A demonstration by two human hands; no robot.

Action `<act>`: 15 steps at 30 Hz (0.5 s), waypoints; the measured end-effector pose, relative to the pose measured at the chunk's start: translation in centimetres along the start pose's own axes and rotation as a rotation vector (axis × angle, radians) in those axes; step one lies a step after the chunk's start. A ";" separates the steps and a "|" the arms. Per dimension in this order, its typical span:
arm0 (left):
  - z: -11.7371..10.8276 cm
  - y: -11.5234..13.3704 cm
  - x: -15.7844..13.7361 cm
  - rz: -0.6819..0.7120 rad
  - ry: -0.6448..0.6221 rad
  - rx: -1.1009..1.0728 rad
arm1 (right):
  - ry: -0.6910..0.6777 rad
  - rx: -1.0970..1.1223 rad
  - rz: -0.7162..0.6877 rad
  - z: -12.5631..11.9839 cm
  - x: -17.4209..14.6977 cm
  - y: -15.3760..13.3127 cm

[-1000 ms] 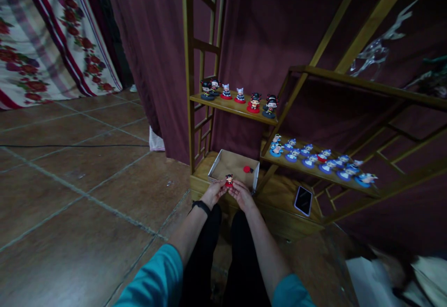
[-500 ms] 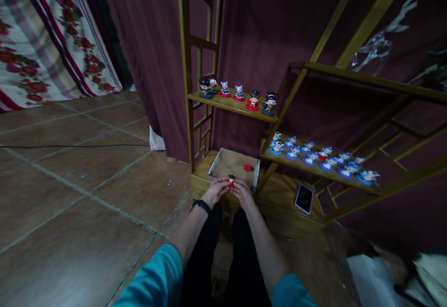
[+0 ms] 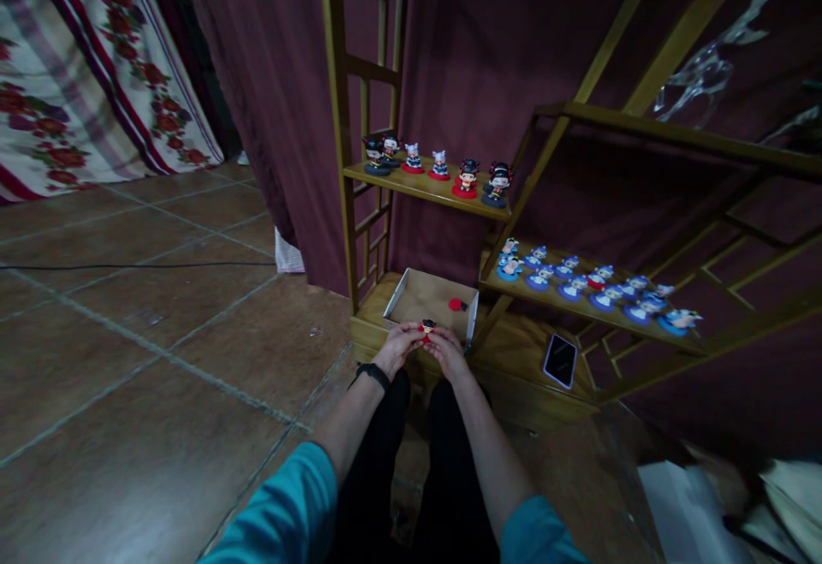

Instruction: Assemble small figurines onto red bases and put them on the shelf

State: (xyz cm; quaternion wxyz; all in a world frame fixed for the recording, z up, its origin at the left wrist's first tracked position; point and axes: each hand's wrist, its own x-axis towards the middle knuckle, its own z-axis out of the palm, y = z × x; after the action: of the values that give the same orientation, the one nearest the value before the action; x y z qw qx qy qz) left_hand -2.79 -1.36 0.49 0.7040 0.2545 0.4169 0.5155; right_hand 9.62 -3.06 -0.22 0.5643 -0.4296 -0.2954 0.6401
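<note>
Between my two hands is a small red figurine [image 3: 428,329] with black hair, held upright over the near edge of an open cardboard box [image 3: 396,300]. The fingers of my left hand [image 3: 401,347] pinch it from the left; a dark band circles that wrist. My right hand [image 3: 449,353] grips it from the right. The fingers partly hide its base. Inside the box, toward the right wall, lies another figurine [image 3: 458,305] with a red base, tipped on its side.
Several figurines [image 3: 466,179] stand on the upper wooden shelf [image 3: 417,181]. Blue and white figurines [image 3: 573,287] fill the lower right shelf. A phone [image 3: 560,361] lies on the cabinet's bottom board. A clear deer ornament [image 3: 699,76] is at upper right.
The figurine has tilted or turned slightly between my fingers. Both hands keep their hold in nearly the same place, and the view has shifted a little.
</note>
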 end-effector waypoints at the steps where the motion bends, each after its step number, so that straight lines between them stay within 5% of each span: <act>1: 0.0 0.0 0.0 0.010 -0.001 0.005 | -0.001 -0.001 0.004 0.0 0.0 0.0; 15: 0.0 -0.1 0.2 -0.054 -0.052 -0.056 | -0.009 0.100 -0.015 -0.2 0.1 -0.4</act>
State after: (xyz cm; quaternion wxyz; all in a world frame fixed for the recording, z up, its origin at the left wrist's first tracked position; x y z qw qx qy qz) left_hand -2.70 -1.24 0.39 0.7352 0.2366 0.3904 0.5011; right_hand 10.01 -2.95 -0.04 0.5886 -0.3959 -0.2685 0.6517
